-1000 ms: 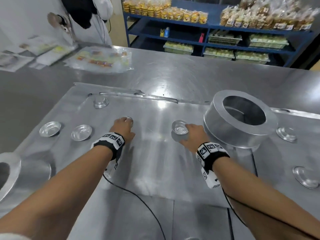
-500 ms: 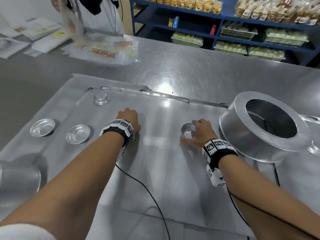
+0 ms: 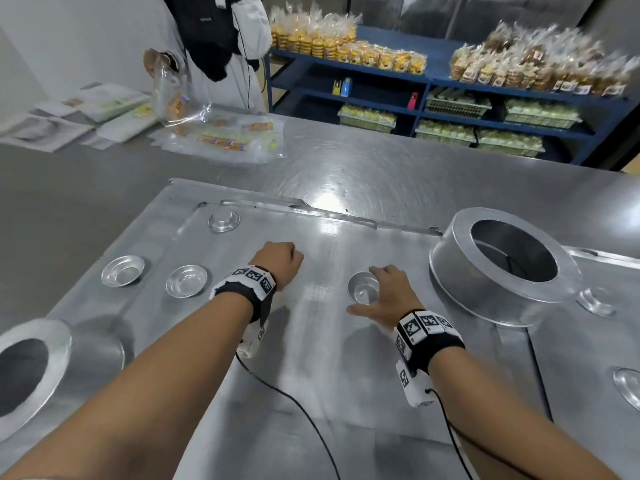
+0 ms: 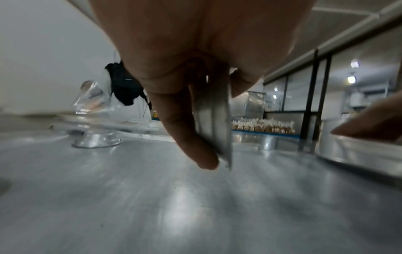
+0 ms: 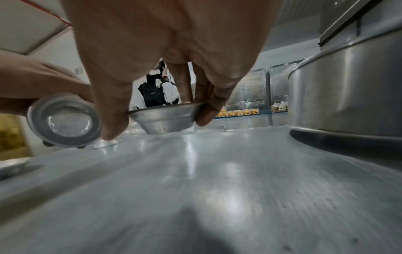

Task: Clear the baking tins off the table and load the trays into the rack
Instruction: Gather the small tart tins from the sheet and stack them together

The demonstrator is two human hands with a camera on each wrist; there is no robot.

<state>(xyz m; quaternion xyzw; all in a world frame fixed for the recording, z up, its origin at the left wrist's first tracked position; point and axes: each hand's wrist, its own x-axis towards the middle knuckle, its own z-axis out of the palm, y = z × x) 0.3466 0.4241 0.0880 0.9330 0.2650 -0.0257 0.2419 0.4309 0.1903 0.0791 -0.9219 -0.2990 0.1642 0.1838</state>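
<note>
My left hand (image 3: 280,262) is curled into a fist in the middle of the flat metal tray (image 3: 311,358). It grips a small round tin (image 4: 214,120) turned on edge; the right wrist view shows that small tin (image 5: 63,120) from below. My right hand (image 3: 379,294) holds a second small tin (image 3: 363,292) by the rim between thumb and fingers. This second tin (image 5: 166,120) sits tilted just above the tray. Two small tins (image 3: 123,271) (image 3: 187,280) stand upright left of my left hand, and one upside-down tin (image 3: 224,220) lies beyond it.
A large ring tin (image 3: 502,271) stands close to the right of my right hand, another ring tin (image 3: 24,372) at the near left edge. More small tins (image 3: 595,302) (image 3: 628,386) lie at the right. A person with a plastic bag (image 3: 173,95) stands across the table before blue shelves (image 3: 433,98).
My left hand has closed round its small tin and turned it on edge. My right hand keeps hold of the other tin. The person behind the table has lifted a plastic bag.
</note>
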